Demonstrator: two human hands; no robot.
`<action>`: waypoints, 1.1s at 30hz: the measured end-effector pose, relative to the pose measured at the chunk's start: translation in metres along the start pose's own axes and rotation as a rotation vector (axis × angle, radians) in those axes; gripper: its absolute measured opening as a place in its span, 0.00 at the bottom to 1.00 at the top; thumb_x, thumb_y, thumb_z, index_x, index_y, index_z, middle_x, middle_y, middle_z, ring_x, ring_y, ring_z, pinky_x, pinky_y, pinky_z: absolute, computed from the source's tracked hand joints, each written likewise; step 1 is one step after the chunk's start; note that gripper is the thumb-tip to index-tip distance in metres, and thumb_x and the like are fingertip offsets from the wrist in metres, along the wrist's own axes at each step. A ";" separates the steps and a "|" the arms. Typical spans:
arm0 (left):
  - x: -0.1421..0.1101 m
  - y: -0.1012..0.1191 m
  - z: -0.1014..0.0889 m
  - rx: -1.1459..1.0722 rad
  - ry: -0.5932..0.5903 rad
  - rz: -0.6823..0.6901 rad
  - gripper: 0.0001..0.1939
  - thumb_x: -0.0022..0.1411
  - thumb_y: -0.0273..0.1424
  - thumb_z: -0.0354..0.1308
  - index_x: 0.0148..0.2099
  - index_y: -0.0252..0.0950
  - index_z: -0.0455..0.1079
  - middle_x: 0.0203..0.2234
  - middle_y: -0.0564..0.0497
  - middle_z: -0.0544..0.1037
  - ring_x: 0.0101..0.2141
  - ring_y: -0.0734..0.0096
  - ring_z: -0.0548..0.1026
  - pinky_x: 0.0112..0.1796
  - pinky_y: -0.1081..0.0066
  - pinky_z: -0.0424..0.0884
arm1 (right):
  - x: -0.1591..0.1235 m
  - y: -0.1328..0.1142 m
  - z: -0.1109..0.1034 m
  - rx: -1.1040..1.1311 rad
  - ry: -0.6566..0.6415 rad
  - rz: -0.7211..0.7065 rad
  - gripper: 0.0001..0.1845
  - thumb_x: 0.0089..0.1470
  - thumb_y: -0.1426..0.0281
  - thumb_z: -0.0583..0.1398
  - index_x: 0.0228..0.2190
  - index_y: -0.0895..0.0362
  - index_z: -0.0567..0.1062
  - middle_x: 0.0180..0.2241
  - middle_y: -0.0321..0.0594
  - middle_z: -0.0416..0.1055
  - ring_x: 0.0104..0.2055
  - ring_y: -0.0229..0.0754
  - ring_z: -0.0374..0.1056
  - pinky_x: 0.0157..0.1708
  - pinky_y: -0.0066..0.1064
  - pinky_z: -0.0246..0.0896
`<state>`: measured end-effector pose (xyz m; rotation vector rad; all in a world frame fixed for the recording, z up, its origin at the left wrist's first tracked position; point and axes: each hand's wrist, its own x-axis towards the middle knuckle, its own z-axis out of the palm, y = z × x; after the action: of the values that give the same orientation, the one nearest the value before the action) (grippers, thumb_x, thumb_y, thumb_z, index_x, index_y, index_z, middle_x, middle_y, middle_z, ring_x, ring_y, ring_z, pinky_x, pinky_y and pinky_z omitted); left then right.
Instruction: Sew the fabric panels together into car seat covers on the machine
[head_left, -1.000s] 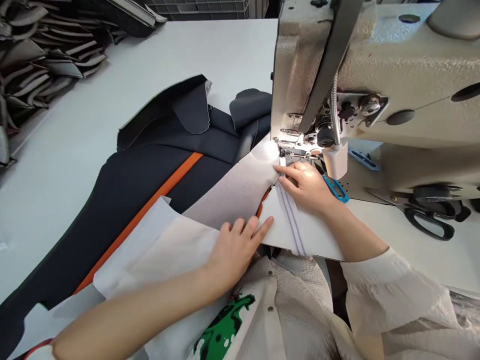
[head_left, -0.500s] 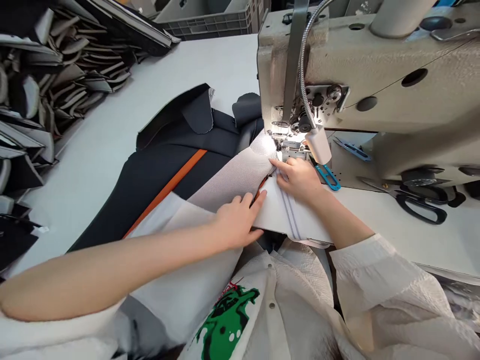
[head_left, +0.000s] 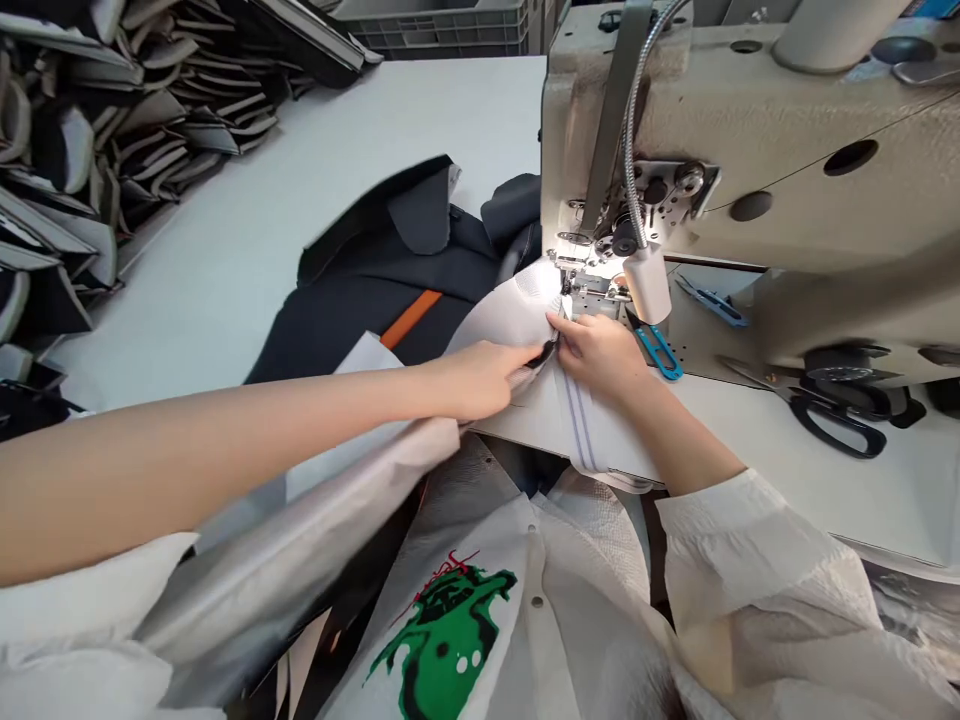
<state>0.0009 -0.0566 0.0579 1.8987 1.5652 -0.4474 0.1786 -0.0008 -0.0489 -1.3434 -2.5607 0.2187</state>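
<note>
My left hand (head_left: 472,380) is closed on the edge of a fabric piece, its index finger stretched toward the seam. The piece has a pale mesh-like underside (head_left: 502,310) and a dark navy face (head_left: 337,310) with an orange stripe (head_left: 409,318). Close to the needle, my right hand (head_left: 600,350) pinches the white strip with blue lines (head_left: 581,425), index fingertip at the seam edge. That strip runs down over the table's front edge. The fabric's upper edge lies under the lit presser foot (head_left: 566,280) of the sewing machine (head_left: 720,130).
Blue thread snips (head_left: 660,352) lie just right of my right hand, with a light-blue cutter (head_left: 712,300) behind. Black-handled scissors (head_left: 840,425) rest farther right. Stacked dark pieces (head_left: 150,110) fill the left back, and a grey crate (head_left: 442,25) stands behind the white table (head_left: 217,270).
My left hand has gone from lying spread on the fabric to gripping its edge, moving up toward the needle. The near part of the fabric is now lifted and folded over. My right hand stays near the needle.
</note>
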 end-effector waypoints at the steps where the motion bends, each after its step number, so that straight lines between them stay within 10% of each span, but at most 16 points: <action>1: 0.001 0.007 -0.001 -0.026 -0.019 0.024 0.35 0.61 0.25 0.45 0.69 0.46 0.45 0.53 0.46 0.71 0.43 0.60 0.75 0.38 0.71 0.70 | 0.000 0.002 -0.001 0.011 -0.012 -0.030 0.26 0.55 0.70 0.53 0.56 0.54 0.69 0.33 0.45 0.71 0.35 0.47 0.62 0.32 0.34 0.48; 10: 0.024 -0.005 0.018 -0.127 -0.118 0.092 0.32 0.68 0.35 0.39 0.71 0.42 0.36 0.54 0.40 0.71 0.44 0.56 0.76 0.39 0.66 0.70 | 0.004 0.028 0.012 0.109 0.224 0.036 0.22 0.59 0.71 0.48 0.51 0.62 0.71 0.38 0.50 0.70 0.41 0.50 0.63 0.40 0.38 0.60; 22: 0.052 -0.020 0.000 -0.218 -0.093 0.163 0.35 0.65 0.32 0.45 0.71 0.40 0.38 0.56 0.42 0.69 0.40 0.59 0.78 0.39 0.67 0.71 | 0.005 0.014 0.022 0.113 0.210 -0.142 0.24 0.59 0.78 0.46 0.55 0.62 0.66 0.42 0.52 0.69 0.42 0.51 0.61 0.43 0.43 0.64; 27: 0.074 -0.027 -0.004 -0.269 -0.012 0.299 0.35 0.63 0.32 0.46 0.70 0.34 0.41 0.62 0.43 0.61 0.55 0.60 0.68 0.50 0.69 0.66 | 0.010 0.017 0.024 0.081 0.249 -0.039 0.21 0.61 0.74 0.47 0.53 0.61 0.67 0.39 0.50 0.70 0.43 0.50 0.62 0.45 0.41 0.63; 33: 0.086 -0.028 -0.013 -0.342 0.008 0.354 0.24 0.61 0.32 0.50 0.60 0.35 0.59 0.37 0.50 0.77 0.32 0.67 0.75 0.33 0.72 0.68 | 0.014 0.012 0.022 -0.006 0.265 0.124 0.15 0.61 0.70 0.50 0.41 0.57 0.76 0.33 0.47 0.69 0.38 0.48 0.64 0.39 0.39 0.63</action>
<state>-0.0073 0.0194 0.0071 1.8508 1.1837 -0.0152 0.1746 0.0175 -0.0710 -1.4299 -2.2661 0.0499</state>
